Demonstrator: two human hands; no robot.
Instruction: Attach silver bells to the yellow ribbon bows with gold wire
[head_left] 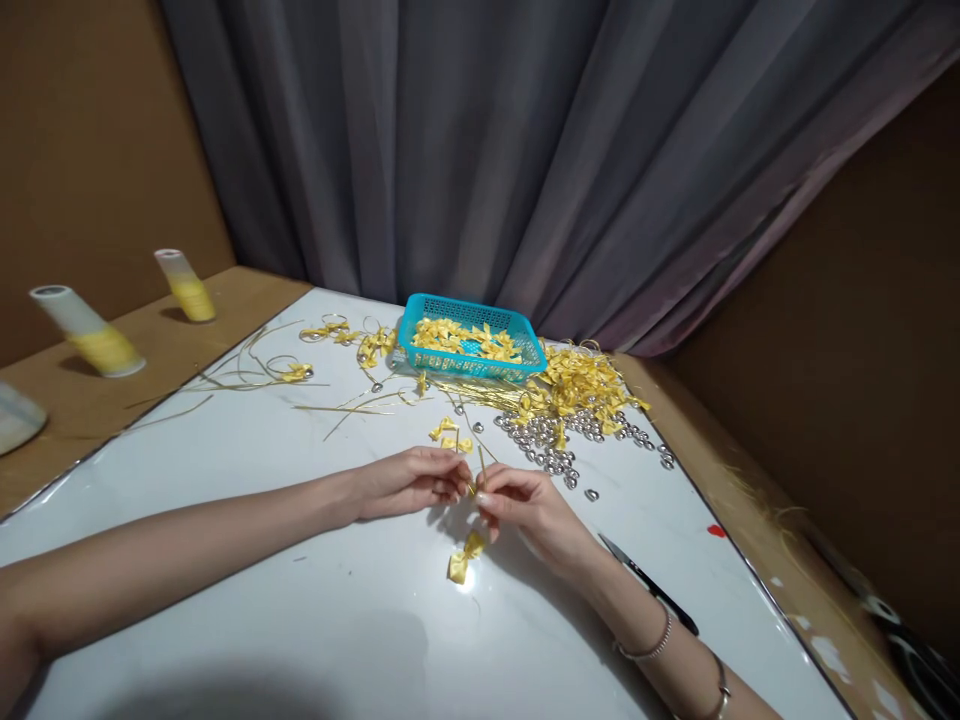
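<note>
Over the middle of the white tabletop, my left hand point(420, 482) and my right hand point(529, 505) meet fingertip to fingertip. Both are closed in a pinch on a thin gold twist tie point(482, 462), whose ends stick up above the fingers. The part between the fingertips is too small to make out. A yellow ribbon bow point(466, 560) lies on the table just below my hands. Beyond my fingertips are a few more yellow bows point(444, 429).
A turquoise basket point(541, 358) holds yellow bows. Right of it lie a bow heap point(589, 380) and scattered silver heart-shaped pieces point(546, 440). Loose gold ties point(360, 408) lie left. A black-handled blade point(652, 590) rests beside my right forearm. Yellow thread spools point(112, 350) stand far left.
</note>
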